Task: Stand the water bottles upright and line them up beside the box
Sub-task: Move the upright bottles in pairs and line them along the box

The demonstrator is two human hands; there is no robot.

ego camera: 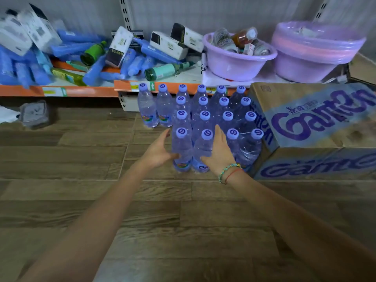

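Water bottles (204,119) stand upright in rows on the wooden floor (81,200), packed directly against the left side of the cardboard box (317,127); two more stand apart at the far left of the block. Left hand (157,150), fingers straight, presses the outer side of the nearest bottle (182,147) farthest from the box. Right hand (219,151), fingers extended, lies flat against the adjacent front-row bottle (203,148). Beyond the box, a shelf (81,90) carries two purple basins (240,58).
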